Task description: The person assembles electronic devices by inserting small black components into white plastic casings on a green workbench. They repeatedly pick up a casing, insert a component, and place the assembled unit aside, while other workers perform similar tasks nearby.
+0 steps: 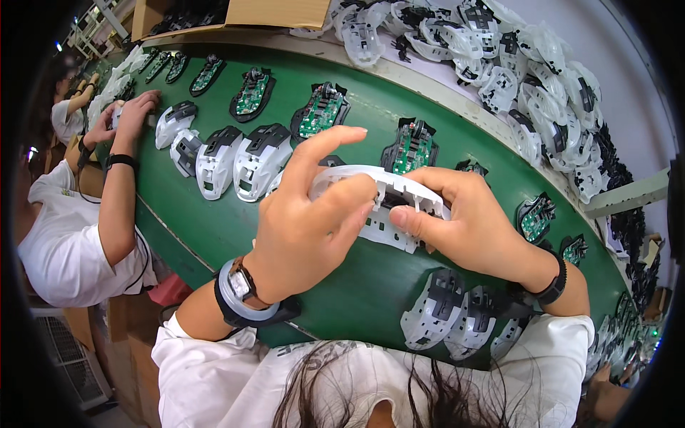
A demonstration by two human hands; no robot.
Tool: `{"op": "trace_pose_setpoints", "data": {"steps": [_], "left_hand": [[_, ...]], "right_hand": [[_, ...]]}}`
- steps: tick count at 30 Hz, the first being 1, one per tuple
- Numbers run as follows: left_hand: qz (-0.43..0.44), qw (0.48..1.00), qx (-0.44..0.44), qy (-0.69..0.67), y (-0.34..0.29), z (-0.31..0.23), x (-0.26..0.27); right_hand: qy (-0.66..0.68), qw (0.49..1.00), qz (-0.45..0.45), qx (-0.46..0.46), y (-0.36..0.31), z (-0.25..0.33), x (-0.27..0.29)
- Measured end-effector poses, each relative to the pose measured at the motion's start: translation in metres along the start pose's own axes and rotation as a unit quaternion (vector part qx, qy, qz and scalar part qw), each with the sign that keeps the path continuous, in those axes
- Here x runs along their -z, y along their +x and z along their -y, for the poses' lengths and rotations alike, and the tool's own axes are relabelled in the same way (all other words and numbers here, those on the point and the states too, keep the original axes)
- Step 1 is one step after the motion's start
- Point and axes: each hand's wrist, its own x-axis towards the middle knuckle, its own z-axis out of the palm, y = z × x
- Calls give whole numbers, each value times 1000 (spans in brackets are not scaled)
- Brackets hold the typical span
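From my distant seat I have the right hand (477, 222) clasping a white plastic shell (384, 230) by its right end; the left hand (303, 217) bends its fingers at the other end (whether they grip, I cannot tell). The shell is above the green workbench (349, 292), short of the circuit boards (322, 114) lining its far edge.

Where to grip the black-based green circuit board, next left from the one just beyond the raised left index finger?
Probably the two long edges of its black oval base, from above. The green circuit board lies component side up, dark parts rising at its far end, and green table shows along both long sides.
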Motion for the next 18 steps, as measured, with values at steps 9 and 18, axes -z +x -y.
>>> {"op": "trace_pose_setpoints", "data": {"steps": [9, 18], "left_hand": [[147, 977, 64, 141, 0, -14, 8], [173, 979, 95, 51, -9, -6, 6]], "right_hand": [[59, 996, 5, -63, 2, -7, -5], [12, 998, -18, -58, -4, -5, -15]]}}
